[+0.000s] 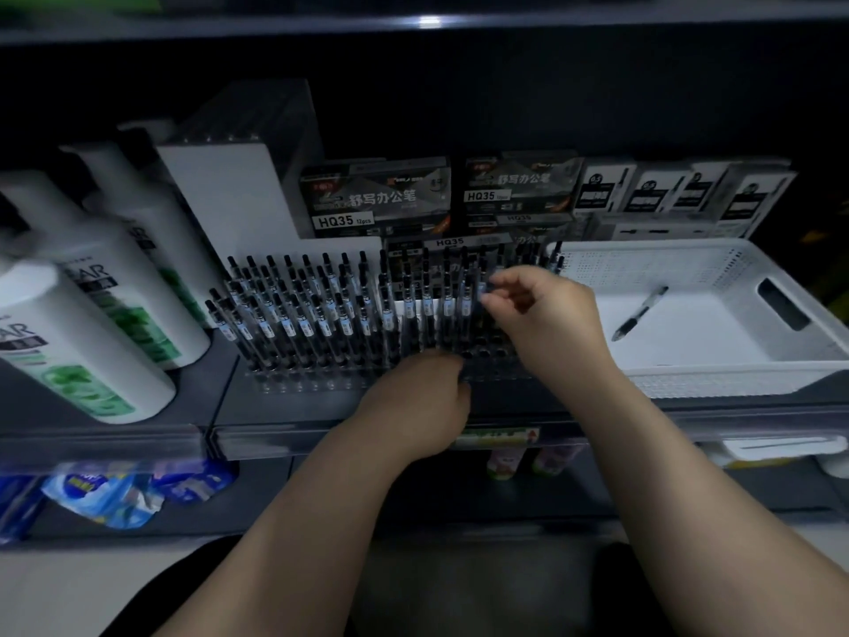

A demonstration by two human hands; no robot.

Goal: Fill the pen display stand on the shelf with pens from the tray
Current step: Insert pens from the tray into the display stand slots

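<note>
Gently, my right hand (542, 314) pinches this seemingly light, stiff, slick pen (481, 292) by its top; my left hand (420, 397), at seven o'clock, hides its fingers.

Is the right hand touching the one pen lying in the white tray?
Apart. The head view shows bare tray floor between the right hand and the lone pen; the hand pinches a standing pen over the display stand.
</note>
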